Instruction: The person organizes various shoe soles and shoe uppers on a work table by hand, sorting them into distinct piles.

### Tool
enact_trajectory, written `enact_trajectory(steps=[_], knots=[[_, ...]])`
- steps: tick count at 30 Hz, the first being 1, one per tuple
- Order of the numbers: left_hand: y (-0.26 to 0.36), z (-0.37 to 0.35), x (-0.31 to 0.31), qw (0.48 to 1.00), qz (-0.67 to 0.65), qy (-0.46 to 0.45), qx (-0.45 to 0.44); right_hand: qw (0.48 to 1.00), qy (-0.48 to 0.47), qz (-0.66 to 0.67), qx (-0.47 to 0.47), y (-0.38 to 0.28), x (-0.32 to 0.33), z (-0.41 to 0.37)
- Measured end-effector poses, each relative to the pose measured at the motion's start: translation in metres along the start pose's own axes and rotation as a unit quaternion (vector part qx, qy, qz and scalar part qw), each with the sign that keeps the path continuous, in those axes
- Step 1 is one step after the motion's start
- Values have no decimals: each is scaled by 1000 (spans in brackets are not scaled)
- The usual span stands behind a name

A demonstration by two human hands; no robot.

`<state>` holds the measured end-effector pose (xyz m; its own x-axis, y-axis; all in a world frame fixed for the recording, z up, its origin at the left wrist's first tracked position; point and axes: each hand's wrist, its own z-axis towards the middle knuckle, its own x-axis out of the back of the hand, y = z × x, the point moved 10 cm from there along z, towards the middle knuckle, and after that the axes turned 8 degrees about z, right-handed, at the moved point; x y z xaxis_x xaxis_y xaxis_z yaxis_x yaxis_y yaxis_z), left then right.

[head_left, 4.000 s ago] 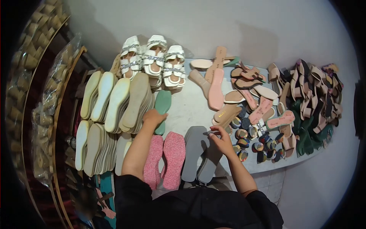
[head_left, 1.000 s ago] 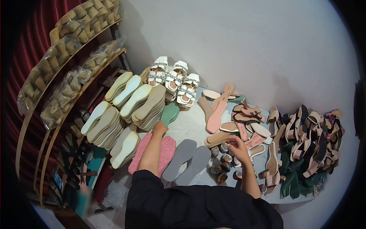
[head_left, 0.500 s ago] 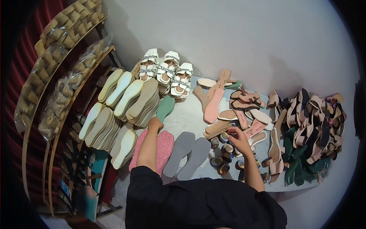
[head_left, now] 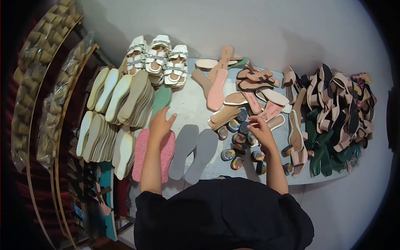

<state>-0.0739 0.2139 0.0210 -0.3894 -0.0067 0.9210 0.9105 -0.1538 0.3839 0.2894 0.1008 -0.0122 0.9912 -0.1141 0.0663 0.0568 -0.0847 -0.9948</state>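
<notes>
My left hand (head_left: 161, 124) is at the lower end of a green shoe sole (head_left: 162, 99), its thumb and fingers spread apart. The sole lies against a tall stack of beige soles (head_left: 136, 98). Below that hand, partly covered by my forearm, is a pair of fuzzy pink soles (head_left: 167, 152). A pair of grey soles (head_left: 184, 146) lies to their right. My right hand (head_left: 261, 131) hovers over a group of small multicoloured shoe heels (head_left: 238, 138), its fingers loosely bent and apart, nothing visible between them.
White strappy sandals (head_left: 157, 58) stand at the back. Pink soles (head_left: 218, 89) and brown-strapped sandals (head_left: 258, 79) lie mid-table. A heap of finished heeled sandals (head_left: 339, 108) and green ones (head_left: 325, 146) fills the right end. Racks of wooden-looking heels (head_left: 31, 87) stand at left.
My left hand has loosened from the green sole, its fingers now spread. My right hand still hovers over the heels. The whole view has shifted, with the table things now higher and further left.
</notes>
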Motion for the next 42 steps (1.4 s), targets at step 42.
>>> enact_trajectory(steps=[42], knots=[[174,-76,-165,481,-758,-413,151,933,67,-269,230,-22,-1,44]])
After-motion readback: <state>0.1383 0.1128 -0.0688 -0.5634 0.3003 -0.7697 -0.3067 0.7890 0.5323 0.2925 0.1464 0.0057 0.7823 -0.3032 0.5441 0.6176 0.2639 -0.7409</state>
